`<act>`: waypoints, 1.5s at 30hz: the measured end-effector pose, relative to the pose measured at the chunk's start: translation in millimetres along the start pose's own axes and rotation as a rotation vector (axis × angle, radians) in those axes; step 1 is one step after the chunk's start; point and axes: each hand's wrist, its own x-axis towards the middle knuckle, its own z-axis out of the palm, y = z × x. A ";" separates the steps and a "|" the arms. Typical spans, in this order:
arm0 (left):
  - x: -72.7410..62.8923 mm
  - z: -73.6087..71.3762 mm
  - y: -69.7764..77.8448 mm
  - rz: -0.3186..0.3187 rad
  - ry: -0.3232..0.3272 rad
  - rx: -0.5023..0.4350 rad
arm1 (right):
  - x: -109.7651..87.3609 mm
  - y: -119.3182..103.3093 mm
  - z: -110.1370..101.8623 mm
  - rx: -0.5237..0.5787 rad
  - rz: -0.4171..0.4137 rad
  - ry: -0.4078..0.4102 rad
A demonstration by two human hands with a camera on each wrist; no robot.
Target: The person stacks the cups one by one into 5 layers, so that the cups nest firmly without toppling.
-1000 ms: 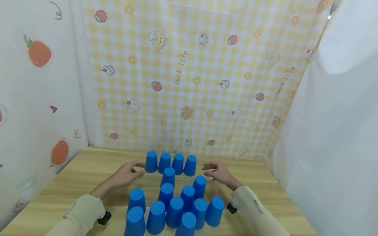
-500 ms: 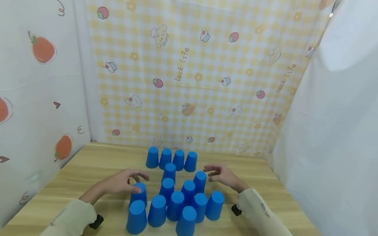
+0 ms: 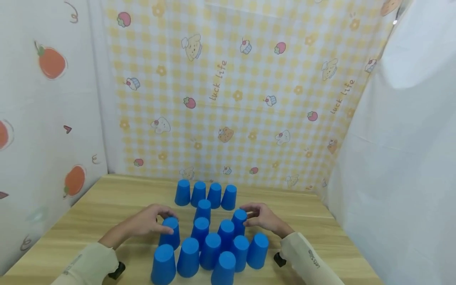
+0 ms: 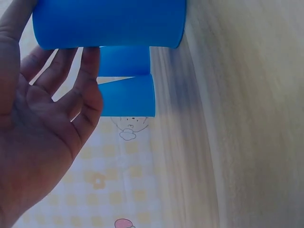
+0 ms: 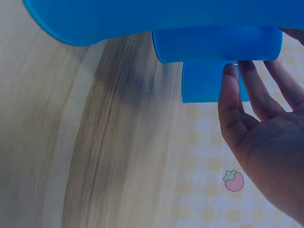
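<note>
Upside-down blue plastic cups stand on the wooden table. My left hand [image 3: 147, 221] grips the cup [image 3: 169, 237] at the left of the group, thumb on the near side and fingers round the far side. In the left wrist view this cup [image 4: 111, 23] fills the top, with fingertips hidden behind it. My right hand [image 3: 263, 218] has its fingers and thumb round the cup [image 3: 239, 219] at the group's right rear. In the right wrist view the fingertips reach behind that cup [image 5: 218, 45], and a nearer cup [image 5: 156, 16] partly covers it.
A back row of several cups [image 3: 214, 196] stands near the patterned curtain [image 3: 228, 111]. Several more cups [image 3: 210, 253] crowd the near middle of the table [image 3: 117, 198], between my forearms. White sheets [image 3: 402, 150] hang on either side.
My left hand has come from the back row's left end to the left cup, which has shifted slightly right. My right hand has moved in from beside the back row to the right rear cup.
</note>
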 end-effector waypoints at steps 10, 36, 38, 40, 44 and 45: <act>10.4 5.9 -3.6 -0.054 0.033 0.002 | 0.6 14.0 9.3 0.025 -0.030 0.024; 30.4 7.3 4.0 -0.151 0.146 0.068 | 46.8 8.4 -10.5 0.009 0.181 0.542; 29.3 7.8 3.6 -0.152 0.146 0.069 | 48.2 7.8 -10.0 0.019 0.184 0.553; 28.1 8.6 3.3 -0.153 0.143 0.066 | 49.2 8.8 -9.8 0.028 0.194 0.565; 27.5 11.0 2.4 -0.155 0.142 0.060 | 51.1 14.8 -11.3 0.040 0.213 0.576; 27.6 11.5 2.3 -0.157 0.142 0.061 | 51.6 16.6 -12.0 0.038 0.217 0.577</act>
